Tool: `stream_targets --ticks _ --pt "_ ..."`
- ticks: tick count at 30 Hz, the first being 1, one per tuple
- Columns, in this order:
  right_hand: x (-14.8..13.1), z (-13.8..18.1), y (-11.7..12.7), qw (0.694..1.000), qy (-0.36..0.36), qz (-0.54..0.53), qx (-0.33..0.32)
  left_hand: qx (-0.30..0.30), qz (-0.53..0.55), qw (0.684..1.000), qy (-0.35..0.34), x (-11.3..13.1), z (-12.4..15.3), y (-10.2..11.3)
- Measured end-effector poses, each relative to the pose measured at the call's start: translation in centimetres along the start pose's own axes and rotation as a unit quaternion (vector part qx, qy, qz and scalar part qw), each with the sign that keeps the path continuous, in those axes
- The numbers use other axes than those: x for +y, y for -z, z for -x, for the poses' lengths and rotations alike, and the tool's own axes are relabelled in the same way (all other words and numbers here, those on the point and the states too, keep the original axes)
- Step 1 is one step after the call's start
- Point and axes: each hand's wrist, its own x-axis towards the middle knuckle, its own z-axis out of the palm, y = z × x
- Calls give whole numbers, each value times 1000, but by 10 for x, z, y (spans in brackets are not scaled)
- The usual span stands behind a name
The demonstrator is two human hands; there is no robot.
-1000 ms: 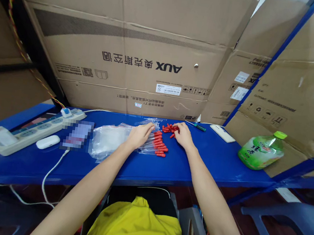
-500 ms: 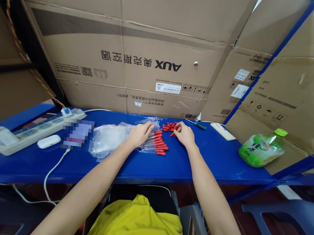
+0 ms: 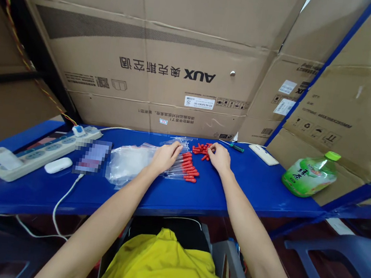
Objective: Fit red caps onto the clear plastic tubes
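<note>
My left hand [image 3: 167, 156] rests over the glass dropper tubes, thumb and fingers pinched together; what lies between them is hidden. Beside it, a row of glass droppers with red rubber bulbs [image 3: 188, 169] lies side by side, bulbs pointing right. Bare thin glass tubes [image 3: 183, 142] lie just behind this hand. At the right edge of a small pile of loose red rubber bulbs [image 3: 200, 148] is my right hand [image 3: 219, 158], its fingertips closed on a bulb that they largely cover. Clear plastic bags [image 3: 129, 163] lie left of my left hand.
A green-handled screwdriver [image 3: 236, 147] and a white phone [image 3: 263, 154] lie behind my right hand. A green tea bottle [image 3: 310, 174] stands tilted at the right. On the left are a power strip [image 3: 52, 151], a white earbud case [image 3: 58, 166] and a blurred phone [image 3: 93, 156] on a cable. Cardboard [image 3: 169, 55] walls the back.
My right hand's fingertips have shifted slightly among the loose red bulbs. My left hand stays nearly in place over the tubes. The view has tilted a little.
</note>
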Motion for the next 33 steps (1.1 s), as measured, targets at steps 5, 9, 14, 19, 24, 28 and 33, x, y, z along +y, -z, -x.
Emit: stream_targets --ticks 5,9,14,19,24,28,33 --pt "-2 -4 2 990 -7 -88 113 10 18 1000 -12 -1 0 -1" --pt "-13 0 -3 953 54 -284 94 9 27 999 -16 -2 0 -3" --pt "-36 11 -11 932 158 -327 21 9 29 999 -32 -3 0 -4" --pt "-43 15 -18 915 233 -329 1 1 27 998 -56 -2 -1 -4" --pt "-41 14 -26 916 260 -307 8 -2 25 998 -64 -1 -1 -5" --pt "-43 15 -27 916 256 -309 26 -5 30 996 -84 -1 -2 -7" --pt "-47 18 -22 919 263 -293 35 5 50 993 -106 -1 -4 -9"
